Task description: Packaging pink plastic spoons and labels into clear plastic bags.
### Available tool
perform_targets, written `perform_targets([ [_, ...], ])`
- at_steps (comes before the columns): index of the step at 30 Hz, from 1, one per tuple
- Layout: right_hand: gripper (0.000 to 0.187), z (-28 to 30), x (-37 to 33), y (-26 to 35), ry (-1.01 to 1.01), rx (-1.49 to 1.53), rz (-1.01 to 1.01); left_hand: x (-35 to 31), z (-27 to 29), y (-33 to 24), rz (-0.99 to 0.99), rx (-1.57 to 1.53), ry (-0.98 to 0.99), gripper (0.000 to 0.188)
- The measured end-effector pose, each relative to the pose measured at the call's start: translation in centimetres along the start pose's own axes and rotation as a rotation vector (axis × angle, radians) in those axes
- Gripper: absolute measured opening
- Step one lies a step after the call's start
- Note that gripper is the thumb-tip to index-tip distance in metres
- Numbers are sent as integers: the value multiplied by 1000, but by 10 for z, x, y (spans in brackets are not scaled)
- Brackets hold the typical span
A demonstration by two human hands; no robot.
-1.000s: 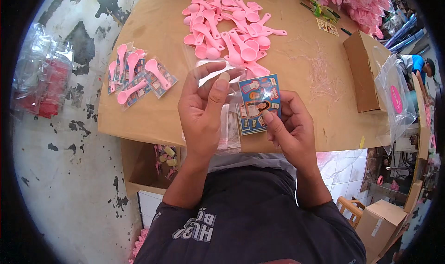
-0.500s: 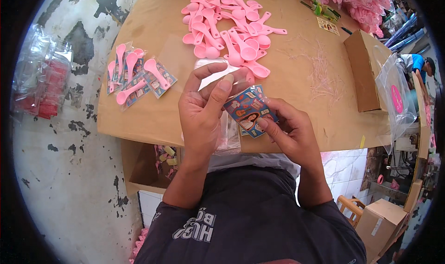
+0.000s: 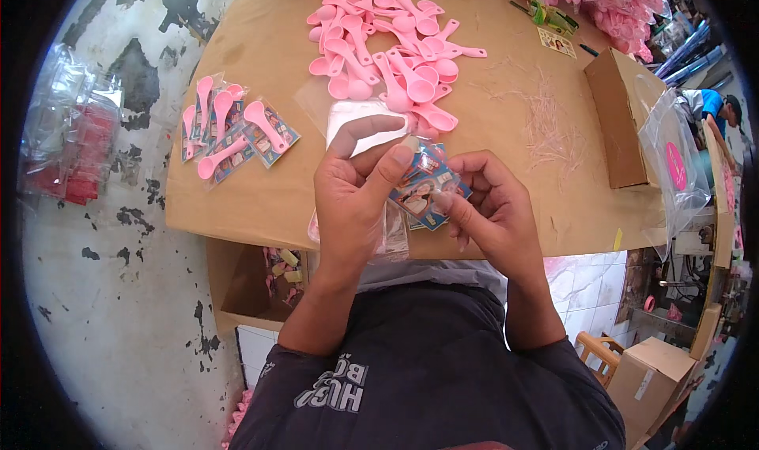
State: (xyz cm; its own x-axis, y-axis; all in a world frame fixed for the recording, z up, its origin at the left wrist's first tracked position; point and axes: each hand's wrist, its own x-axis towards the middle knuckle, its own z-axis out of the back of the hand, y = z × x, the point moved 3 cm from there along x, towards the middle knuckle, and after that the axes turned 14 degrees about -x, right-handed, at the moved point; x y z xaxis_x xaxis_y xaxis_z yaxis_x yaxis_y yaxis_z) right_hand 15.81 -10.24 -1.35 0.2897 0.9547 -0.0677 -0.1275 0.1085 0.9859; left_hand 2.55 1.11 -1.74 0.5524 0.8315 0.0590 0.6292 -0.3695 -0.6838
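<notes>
My left hand point(image 3: 353, 197) has its thumb and forefinger closed on a thin clear plastic bag, which lies over a blue printed card point(image 3: 413, 203) with colourful pictures. My right hand point(image 3: 500, 213) pinches the card's right side between thumb and fingers, with more blue cards layered beneath. How far the card sits inside the bag is hard to tell. Below the hands lies clear plastic point(image 3: 395, 240) at the table edge. Just beyond my left fingers is a shiny whitish object point(image 3: 356, 115), partly hidden. A heap of pink scoops point(image 3: 387, 47) lies past it.
Several bagged cards with pink scoops point(image 3: 229, 130) lie left on the brown-covered table point(image 3: 261, 205). Thin clear strips point(image 3: 553, 126), a cardboard box point(image 3: 621, 122) and a clear bag point(image 3: 676, 165) are on the right. Pink packages point(image 3: 617, 3) pile up behind. Another person point(image 3: 715, 106) bends at far right.
My left hand has moved right, bringing the clear bag over the card. The right hand's fingers have shifted on the card, which now sits closer to the left thumb.
</notes>
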Motion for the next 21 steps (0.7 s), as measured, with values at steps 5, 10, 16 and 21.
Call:
perform_targets([
  [5, 28, -5, 4, -8, -85, 231, 41, -2, -7, 2, 33, -38, 0, 32],
  [10, 21, -8, 3, -18, -99, 238, 2, 2, -2, 1, -52, -99, -40, 31],
  [16, 17, -18, 5, -15, -160, 310, 50, -4, -12, 13, 21, -126, 15, 28],
  [21, 19, -21, 8, -20, -164, 304, 124, -11, -14, 13, 3, -85, -41, 27],
])
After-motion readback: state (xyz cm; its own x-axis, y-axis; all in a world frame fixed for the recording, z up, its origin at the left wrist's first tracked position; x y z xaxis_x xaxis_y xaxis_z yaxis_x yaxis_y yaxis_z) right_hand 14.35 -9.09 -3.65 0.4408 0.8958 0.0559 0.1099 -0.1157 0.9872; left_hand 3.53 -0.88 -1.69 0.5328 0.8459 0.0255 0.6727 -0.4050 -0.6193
